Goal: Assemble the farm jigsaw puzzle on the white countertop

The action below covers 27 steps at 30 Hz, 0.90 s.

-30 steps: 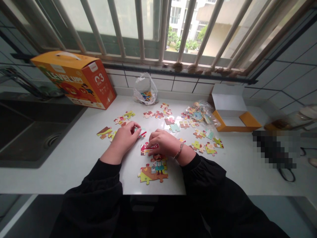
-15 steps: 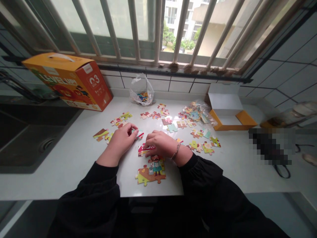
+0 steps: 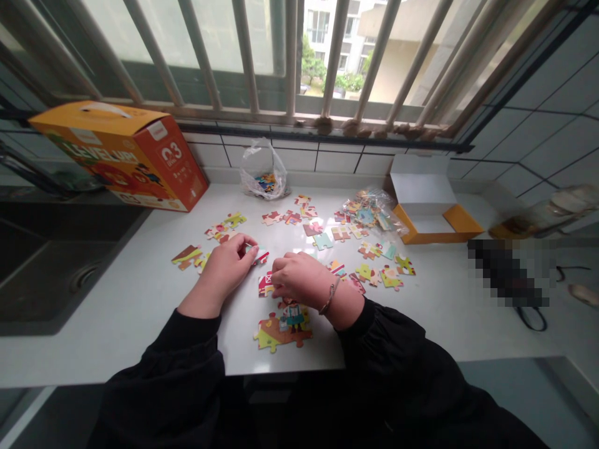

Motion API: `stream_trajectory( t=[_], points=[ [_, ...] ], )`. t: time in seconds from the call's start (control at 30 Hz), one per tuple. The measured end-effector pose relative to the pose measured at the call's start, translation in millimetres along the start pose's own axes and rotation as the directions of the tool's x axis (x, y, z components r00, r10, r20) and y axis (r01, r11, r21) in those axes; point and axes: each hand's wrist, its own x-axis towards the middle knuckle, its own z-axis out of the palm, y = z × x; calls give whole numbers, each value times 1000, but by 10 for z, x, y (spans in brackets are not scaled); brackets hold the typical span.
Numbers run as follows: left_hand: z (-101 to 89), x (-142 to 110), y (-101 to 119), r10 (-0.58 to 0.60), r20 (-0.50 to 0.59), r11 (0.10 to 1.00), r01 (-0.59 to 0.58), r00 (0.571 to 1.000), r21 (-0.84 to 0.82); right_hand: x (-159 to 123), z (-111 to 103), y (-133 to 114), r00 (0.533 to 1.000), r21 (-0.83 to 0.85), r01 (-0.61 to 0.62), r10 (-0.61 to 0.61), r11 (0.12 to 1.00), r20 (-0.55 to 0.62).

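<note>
Now left hand (image 3: 224, 267) pinches loose piece (image 3: 261, 255); right hand (image 3: 299, 277) presses assembled puzzle (image 3: 281, 318).

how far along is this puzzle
Early. Done: one small joined cluster near the counter edge. In hand: the left hand holds a piece, while the right hand presses a red piece. Left: many loose pieces, plus two bags of them.

Puzzle pieces on the desk (image 3: 140, 312) below the window
The box (image 3: 126, 156) stood back left, a bag (image 3: 262, 171) behind centre, an open tray (image 3: 433, 215) back right; the sink (image 3: 42, 274) lay left
</note>
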Motion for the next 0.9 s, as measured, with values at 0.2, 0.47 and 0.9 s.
stream_trajectory(
  t=[0.2,0.47,0.9],
  points=[
    [10,5,-5,-5,0,1000,5,1000,17,-56,58,-297,995,-78,-98,99,992,2],
    [9,-1,-15,-9,-5,1000,9,1000,23,-77,150,-427,992,-58,-118,116,991,-39],
    [8,-4,32,-17,-13,1000,17,1000,9,-67,62,-301,989,-11,-128,127,992,-73]
  ],
)
